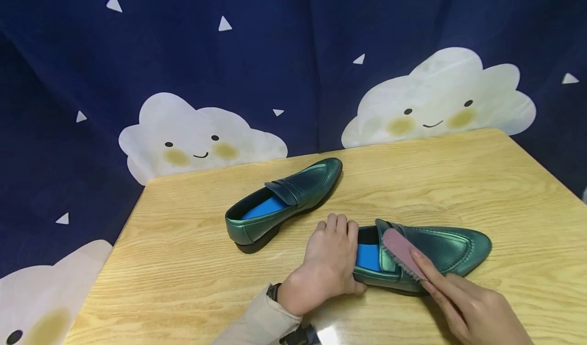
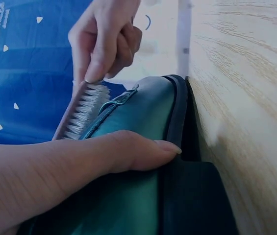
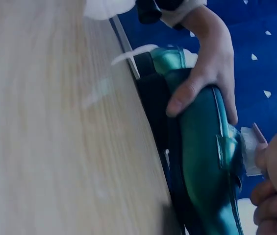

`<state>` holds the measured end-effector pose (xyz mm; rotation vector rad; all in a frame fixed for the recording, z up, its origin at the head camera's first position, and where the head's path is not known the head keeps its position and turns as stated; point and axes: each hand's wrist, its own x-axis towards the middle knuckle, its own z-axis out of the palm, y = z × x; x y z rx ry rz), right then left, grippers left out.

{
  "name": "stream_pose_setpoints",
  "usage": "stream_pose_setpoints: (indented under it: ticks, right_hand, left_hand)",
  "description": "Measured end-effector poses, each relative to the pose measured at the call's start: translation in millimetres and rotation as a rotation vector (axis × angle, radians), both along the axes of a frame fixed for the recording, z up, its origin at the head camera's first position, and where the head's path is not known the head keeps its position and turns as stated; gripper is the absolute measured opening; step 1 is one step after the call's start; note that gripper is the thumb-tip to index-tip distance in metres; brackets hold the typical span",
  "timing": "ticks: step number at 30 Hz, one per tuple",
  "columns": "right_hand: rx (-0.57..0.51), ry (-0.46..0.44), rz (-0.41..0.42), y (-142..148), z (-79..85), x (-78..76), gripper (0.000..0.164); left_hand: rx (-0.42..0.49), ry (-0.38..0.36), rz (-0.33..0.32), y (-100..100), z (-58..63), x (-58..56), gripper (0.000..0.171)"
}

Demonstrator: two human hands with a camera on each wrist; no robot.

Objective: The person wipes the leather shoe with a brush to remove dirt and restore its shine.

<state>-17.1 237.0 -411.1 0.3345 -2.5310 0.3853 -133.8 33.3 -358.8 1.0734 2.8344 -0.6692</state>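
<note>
In the lower right of the head view, the person's right hand (image 1: 472,301) pinches a pink brush (image 1: 402,250), bristles against the upper of a green loafer (image 1: 442,243). The loafer sits right of centre, toe toward the right edge. The left hand (image 1: 326,263) grips its heel end, thumb along the side. A matching shoe (image 1: 314,184) stands mid-frame on the wooden table (image 1: 183,243), before a dark blue curtain (image 1: 266,54).
</note>
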Motion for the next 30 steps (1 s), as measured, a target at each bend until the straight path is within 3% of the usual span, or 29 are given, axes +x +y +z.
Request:
stream_pose_setpoints:
  ticks: [2,4,8,11,13,15,17,20,23,26,30]
  right_hand:
    - [0.004,-0.011,-0.010,-1.5,1.0,-1.7,0.046]
    - [0.014,-0.071,-0.091,-2.2,3.3,-4.3,0.045]
    - [0.033,-0.169,-0.184,-2.3,5.8,-8.6,0.068]
    - [0.050,-0.090,-0.074,-2.3,4.1,-8.5,0.048]
    - [0.082,-0.045,-0.030,-2.1,4.1,-8.4,0.047]
    - [0.093,-0.076,-0.047,-2.2,7.5,-10.2,0.047]
    - [0.096,-0.184,-0.128,-2.7,11.4,-13.1,0.049]
    - [0.105,-0.300,-0.203,-3.0,16.0,-15.7,0.078]
    - [0.124,-0.242,-0.122,-3.0,13.4,-15.6,0.064]
    - [0.153,-0.194,-0.057,-3.2,11.0,-14.6,0.063]
    - [0.107,-0.287,-0.153,-3.6,15.5,-17.3,0.073]
  left_hand:
    - [0.006,0.004,0.000,-0.3,-0.2,-0.4,0.103]
    - [0.008,0.009,0.000,-0.4,-0.5,-0.6,0.103]
    - [0.006,0.015,0.001,-0.5,-0.7,-0.4,0.104]
    - [0.001,0.013,0.000,-0.3,-0.8,-0.1,0.105]
    - [-0.002,0.011,0.000,-0.1,-0.7,0.2,0.105]
    - [-0.002,0.011,0.001,0.2,-0.4,0.5,0.105]
    - [-0.004,0.011,0.002,0.5,-0.5,0.7,0.105]
    - [-0.004,0.011,0.000,0.3,-0.3,1.3,0.105]
    - [-0.010,0.009,0.002,-0.4,0.3,1.1,0.105]
    - [-0.010,0.011,0.005,-1.0,0.7,0.8,0.105]
    - [0.006,0.010,0.002,-1.0,-0.1,0.8,0.105]
